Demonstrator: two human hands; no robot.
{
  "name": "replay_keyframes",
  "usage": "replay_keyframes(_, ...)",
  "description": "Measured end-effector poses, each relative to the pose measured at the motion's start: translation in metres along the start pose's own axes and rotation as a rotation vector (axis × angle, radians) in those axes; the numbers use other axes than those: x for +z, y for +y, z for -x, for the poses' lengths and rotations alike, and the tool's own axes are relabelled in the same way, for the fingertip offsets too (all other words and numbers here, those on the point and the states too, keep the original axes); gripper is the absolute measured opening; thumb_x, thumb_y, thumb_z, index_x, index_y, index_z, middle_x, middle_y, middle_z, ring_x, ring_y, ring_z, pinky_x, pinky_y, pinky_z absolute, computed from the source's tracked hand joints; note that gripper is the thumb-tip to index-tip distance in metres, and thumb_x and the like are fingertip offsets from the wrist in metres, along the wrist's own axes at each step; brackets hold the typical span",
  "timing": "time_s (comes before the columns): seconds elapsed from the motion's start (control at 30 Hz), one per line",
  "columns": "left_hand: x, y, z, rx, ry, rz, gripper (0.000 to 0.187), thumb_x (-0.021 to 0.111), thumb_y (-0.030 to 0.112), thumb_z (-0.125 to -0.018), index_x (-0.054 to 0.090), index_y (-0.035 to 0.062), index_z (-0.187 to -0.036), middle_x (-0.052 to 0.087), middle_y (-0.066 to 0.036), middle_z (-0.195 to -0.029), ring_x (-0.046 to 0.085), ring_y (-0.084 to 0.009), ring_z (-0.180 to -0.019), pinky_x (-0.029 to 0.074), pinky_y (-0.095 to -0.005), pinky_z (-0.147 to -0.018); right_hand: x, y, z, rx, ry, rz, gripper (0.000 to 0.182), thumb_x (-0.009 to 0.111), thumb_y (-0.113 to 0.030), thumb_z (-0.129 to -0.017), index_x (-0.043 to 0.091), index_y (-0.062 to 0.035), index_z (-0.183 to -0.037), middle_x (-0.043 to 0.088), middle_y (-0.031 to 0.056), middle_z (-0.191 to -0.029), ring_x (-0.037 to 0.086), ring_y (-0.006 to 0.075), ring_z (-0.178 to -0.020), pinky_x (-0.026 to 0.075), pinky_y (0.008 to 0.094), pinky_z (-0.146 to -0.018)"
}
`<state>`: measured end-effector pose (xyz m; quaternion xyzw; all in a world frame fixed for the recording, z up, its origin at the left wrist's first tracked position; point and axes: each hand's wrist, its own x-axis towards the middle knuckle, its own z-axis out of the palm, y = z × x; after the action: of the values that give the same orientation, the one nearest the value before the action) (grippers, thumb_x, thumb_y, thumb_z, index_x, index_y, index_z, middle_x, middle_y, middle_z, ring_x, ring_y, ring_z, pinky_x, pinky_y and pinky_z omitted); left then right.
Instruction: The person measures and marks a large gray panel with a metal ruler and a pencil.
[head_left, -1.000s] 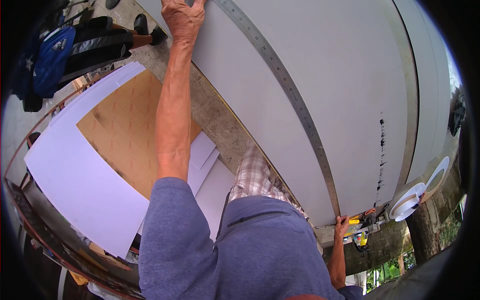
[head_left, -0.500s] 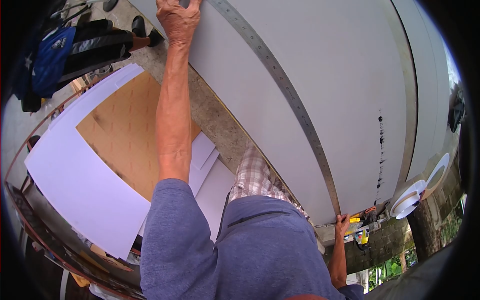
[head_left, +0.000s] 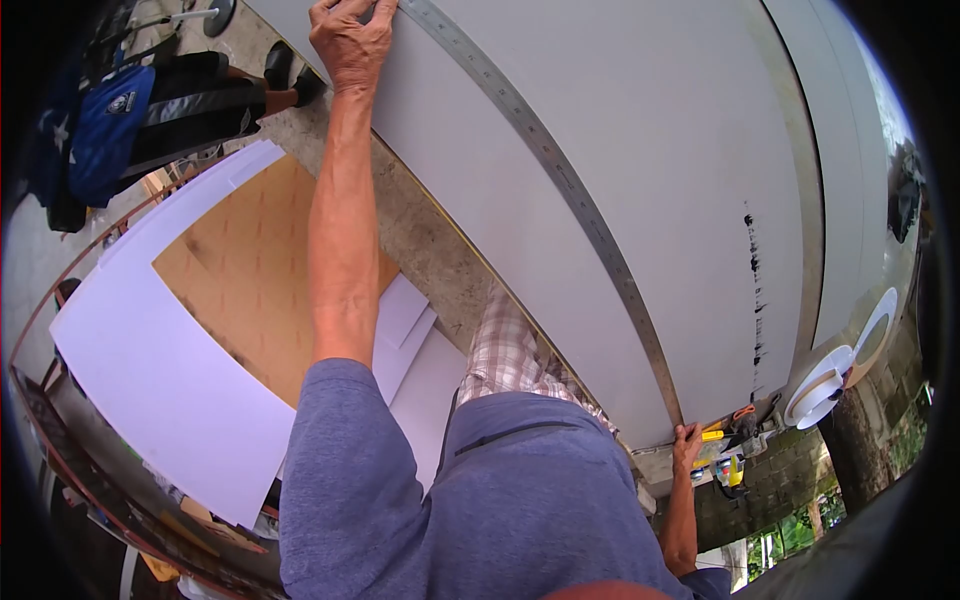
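Note:
A long steel ruler with printed markings lies across a large pale grey panel; the lens makes it look curved. My left hand is at the ruler's far end, at the top of the view, with its fingers curled against it. Something dark shows between those fingers, too little to name. At the near end, by the panel's lower edge, my right hand pinches the ruler between thumb and fingers. A yellow-handled tool lies just beside that hand. Black smudges run in a line on the panel.
White sheets and a brown board are stacked at left. A person in dark shorts stands at upper left. Pliers with orange handles and a white round container sit past the panel's lower right edge.
The view has shifted slightly, and my left hand sits a little farther left and lower in it. Both hands stay at the ruler's ends.

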<state>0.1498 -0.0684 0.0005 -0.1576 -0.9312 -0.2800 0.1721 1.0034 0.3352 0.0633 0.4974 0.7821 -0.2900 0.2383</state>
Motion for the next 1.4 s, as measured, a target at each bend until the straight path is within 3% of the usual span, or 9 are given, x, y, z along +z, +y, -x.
replay_keyframes(0.43, 0.008, -0.006, -0.001, -0.015, 0.021, -0.018, 0.022, 0.076, 0.016, -0.085, 0.081, 0.0079, -0.106, 0.075, -0.008, -0.119, 0.062, -0.0297, -0.113, 0.050, -0.0393, -0.101, 0.003, -0.003, -0.003, 0.054, 0.033, 0.008, 0.029, 0.073, -0.015, -0.087, 0.049, -0.0004, -0.081, 0.049, 0.0078, -0.071, 0.046, 0.0212, -0.068, 0.043, 0.0366, -0.065)
replay_keyframes(0.47, -0.007, 0.002, -0.007, -0.108, -0.208, -0.006, 0.043, 0.076, 0.019, -0.086, 0.071, 0.0014, -0.126, 0.063, -0.018, -0.139, 0.053, -0.0355, -0.131, 0.042, -0.0428, -0.112, 0.003, 0.002, -0.002, 0.029, 0.050, 0.044, 0.029, 0.074, -0.015, -0.086, 0.049, -0.0004, -0.080, 0.049, 0.0087, -0.071, 0.047, 0.0221, -0.069, 0.044, 0.0376, -0.066)
replay_keyframes(0.57, -0.017, 0.014, 0.007, 0.074, -0.157, -0.150, 0.062, 0.073, 0.038, -0.091, 0.060, -0.0023, -0.136, 0.058, -0.027, -0.140, 0.054, -0.0407, -0.130, 0.044, -0.0454, -0.111, 0.002, -0.008, -0.001, 0.011, 0.082, 0.103, 0.029, 0.075, -0.016, -0.085, 0.051, 0.0001, -0.082, 0.051, 0.0114, -0.072, 0.049, 0.0245, -0.070, 0.045, 0.0402, -0.067)
replay_keyframes(0.63, -0.027, 0.069, 0.052, 0.194, -0.099, -0.028, 0.061, 0.077, 0.040, -0.088, 0.064, 0.0011, -0.133, 0.061, -0.027, -0.137, 0.054, -0.0401, -0.131, 0.045, -0.0444, -0.109, 0.008, 0.001, -0.004, 0.074, 0.078, 0.083, 0.029, 0.075, -0.017, -0.085, 0.053, 0.0009, -0.084, 0.053, 0.0129, -0.073, 0.050, 0.0261, -0.070, 0.045, 0.0408, -0.068)
replay_keyframes(0.7, -0.050, 0.148, 0.115, 0.239, -0.278, -0.099, 0.071, 0.079, 0.042, -0.085, 0.059, -0.0009, -0.139, 0.057, -0.027, -0.143, 0.050, -0.0414, -0.136, 0.042, -0.0482, -0.112, 0.007, -0.008, -0.003, 0.085, 0.091, 0.052, 0.027, 0.076, -0.012, -0.083, 0.053, 0.0016, -0.082, 0.054, 0.0152, -0.071, 0.052, 0.0299, -0.068, 0.046, 0.0431, -0.067)
replay_keyframes(0.83, -0.072, 0.256, 0.238, 0.177, -0.646, -0.067, 0.110, 0.085, 0.053, -0.075, 0.039, -0.0159, -0.146, 0.037, -0.040, -0.152, 0.030, -0.0510, -0.148, 0.029, -0.0580, -0.119, 0.015, 0.003, -0.008, 0.083, 0.122, 0.039, 0.028, 0.079, -0.013, -0.082, 0.054, 0.0015, -0.083, 0.057, 0.0159, -0.071, 0.055, 0.0299, -0.068, 0.047, 0.0431, -0.066)
replay_keyframes(0.9, -0.069, 0.284, 0.270, 0.157, -0.654, -0.077, 0.118, 0.085, 0.059, -0.072, 0.036, -0.0184, -0.146, 0.034, -0.042, -0.152, 0.027, -0.0529, -0.148, 0.027, -0.0580, -0.120, 0.015, -0.005, -0.006, 0.062, 0.135, 0.027, 0.029, 0.079, -0.014, -0.081, 0.055, 0.0014, -0.083, 0.058, 0.0167, -0.072, 0.056, 0.0307, -0.068, 0.048, 0.0435, -0.066)
replay_keyframes(1.23, -0.029, 0.296, 0.335, 0.155, -0.559, -0.179, 0.144, 0.080, 0.083, -0.058, 0.032, -0.0207, -0.147, 0.027, -0.045, -0.154, 0.023, -0.0542, -0.149, 0.024, -0.0584, -0.122, 0.016, -0.035, -0.003, 0.067, 0.171, 0.090, 0.030, 0.083, -0.021, -0.081, 0.067, 0.0021, -0.090, 0.071, 0.0234, -0.086, 0.069, 0.0427, -0.086, 0.053, 0.0496, -0.075)
replay_keyframes(1.4, -0.034, 0.320, 0.323, -0.003, -0.804, -0.306, 0.157, 0.090, 0.075, -0.049, 0.018, -0.0205, -0.152, 0.015, -0.043, -0.159, 0.010, -0.0523, -0.153, 0.015, -0.0597, -0.124, 0.011, -0.042, 0.001, 0.074, 0.182, 0.068, 0.029, 0.082, -0.021, -0.083, 0.068, 0.0021, -0.092, 0.072, 0.0223, -0.092, 0.070, 0.0430, -0.090, 0.054, 0.0501, -0.077)
